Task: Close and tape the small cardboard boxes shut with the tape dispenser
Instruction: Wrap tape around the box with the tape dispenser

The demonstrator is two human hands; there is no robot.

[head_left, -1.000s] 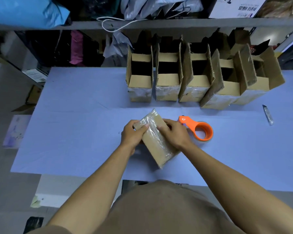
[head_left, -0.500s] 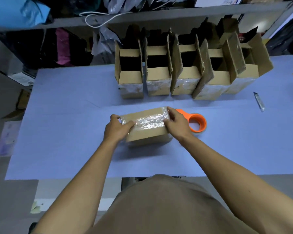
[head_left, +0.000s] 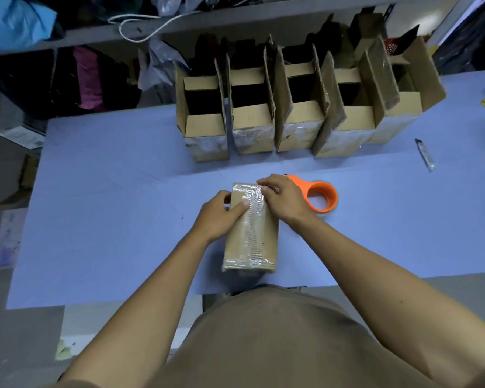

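The closed cardboard box (head_left: 251,233) now lies with its long side running from the near edge of the table (head_left: 101,219) toward the far edge; half a second ago it lay crosswise between the hands, so it has been turned a quarter way round. It sits at the middle of the near edge, its near end almost at that edge. It is brown, its flaps are down, and a strip of clear, wrinkled tape runs along the top and wraps over the far end. The left hand (head_left: 217,218) grasps the box's left side near the far end, thumb laid on the top face. The right hand (head_left: 282,198) has its fingers curled over the far right corner, pressing the tape down there. Just right of that hand, partly hidden by it, the orange tape dispenser (head_left: 321,197) lies flat on the table. Along the far edge stand five open cardboard boxes (head_left: 300,107) in a row, flaps raised, sides touching. A small utility knife (head_left: 424,154) lies near the right edge, well apart from the dispenser. The blue table surface is bare to the left of the hands and between the taped box and the far row
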